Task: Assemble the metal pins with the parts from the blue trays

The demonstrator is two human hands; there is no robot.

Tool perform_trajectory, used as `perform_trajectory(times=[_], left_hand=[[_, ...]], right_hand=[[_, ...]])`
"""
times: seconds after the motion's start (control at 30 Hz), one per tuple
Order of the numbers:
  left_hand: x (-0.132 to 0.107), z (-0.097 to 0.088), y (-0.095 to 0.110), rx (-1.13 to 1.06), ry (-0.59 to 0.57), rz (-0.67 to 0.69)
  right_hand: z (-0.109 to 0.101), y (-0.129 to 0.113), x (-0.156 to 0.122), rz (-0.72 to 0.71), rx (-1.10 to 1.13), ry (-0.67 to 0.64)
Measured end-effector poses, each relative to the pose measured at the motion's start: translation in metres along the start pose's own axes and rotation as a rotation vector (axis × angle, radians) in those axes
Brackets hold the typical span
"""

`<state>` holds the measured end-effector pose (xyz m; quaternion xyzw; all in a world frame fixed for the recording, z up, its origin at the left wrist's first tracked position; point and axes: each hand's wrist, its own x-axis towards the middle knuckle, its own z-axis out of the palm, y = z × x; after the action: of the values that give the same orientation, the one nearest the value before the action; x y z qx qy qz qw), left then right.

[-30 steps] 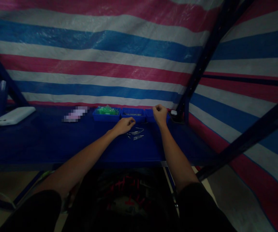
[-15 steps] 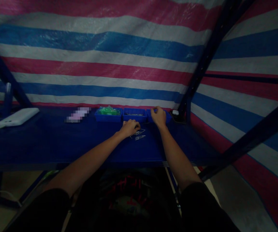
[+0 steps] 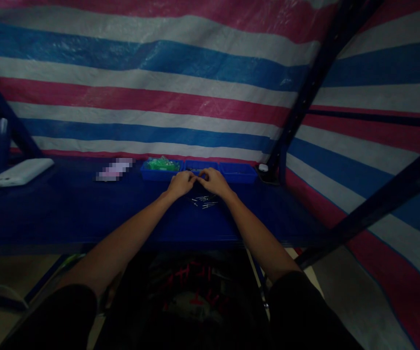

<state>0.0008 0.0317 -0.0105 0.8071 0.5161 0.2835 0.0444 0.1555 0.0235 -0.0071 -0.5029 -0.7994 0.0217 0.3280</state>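
Blue covered the tabletop (image 3: 67,209), and along its far side stood three trays in a row: a left tray (image 3: 158,177) with green packets (image 3: 163,164), a middle tray (image 3: 197,162) and a right tray (image 3: 239,179). Just on the near side of the middle one, the left hand (image 3: 182,184) and the right hand (image 3: 214,182) met fingertip to fingertip, the fingers of both bent inward. Whether anything was clamped between them I could not tell; the tips hid it in the dim light. Thin, shiny pieces (image 3: 204,200) lay loosely scattered on the tabletop, near the hands and below them in view.

The step in hand looked like fine fingertip work. Doing it well seemed to call for a light pinch, both wrists kept steady, and the tips held low so that anything slipping would have had little way to fall. Slender pieces like these would probably have rolled easily, so the forearms were best kept from brushing the scatter.
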Motion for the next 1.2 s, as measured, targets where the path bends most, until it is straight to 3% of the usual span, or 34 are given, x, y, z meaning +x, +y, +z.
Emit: perform_trajectory(times=[0.27,0.47,0.6,0.8,1.2], left_hand=[[0.002,0.000,-0.001,-0.056,0.104,0.001],[0.000,0.001,0.004,-0.247,0.195,0.063],[0.000,0.004,0.004,-0.271,0.171,0.117],[0.000,0.004,0.002,-0.274,0.132,0.087],[-0.003,-0.006,0.009,-0.247,0.156,0.035]], right_hand=[[-0.002,0.004,0.002,-0.013,0.054,0.008],[-0.005,0.004,0.003,-0.021,0.089,0.079],[-0.004,0.004,0.004,-0.028,0.055,0.075],[-0.004,0.004,0.004,-0.036,0.081,0.082],[-0.007,0.003,0.002,-0.048,0.290,0.112]])
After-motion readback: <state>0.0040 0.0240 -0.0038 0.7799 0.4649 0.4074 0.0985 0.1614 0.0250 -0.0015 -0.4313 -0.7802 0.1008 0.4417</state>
